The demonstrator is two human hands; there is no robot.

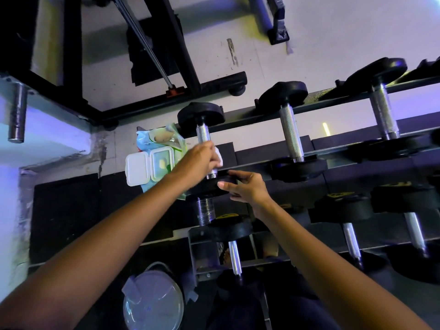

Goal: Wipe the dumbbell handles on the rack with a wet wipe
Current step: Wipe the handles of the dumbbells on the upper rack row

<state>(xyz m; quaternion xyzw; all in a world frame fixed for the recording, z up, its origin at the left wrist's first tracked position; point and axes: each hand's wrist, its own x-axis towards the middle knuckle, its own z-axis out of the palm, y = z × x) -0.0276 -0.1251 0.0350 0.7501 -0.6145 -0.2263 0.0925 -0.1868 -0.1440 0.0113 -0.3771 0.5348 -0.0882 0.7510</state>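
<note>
Head view: my left hand (202, 160) pinches the wet wipe (218, 158) round the handle (203, 133) of the leftmost dumbbell (202, 115) on the rack (338, 100), while my right hand (247, 186) grips its near head. I judge it early; the other handles probably remain.

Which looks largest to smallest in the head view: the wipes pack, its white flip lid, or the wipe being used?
1. wipes pack
2. white flip lid
3. wipe, though the left hand hides most of it, so its place is unsure
</note>
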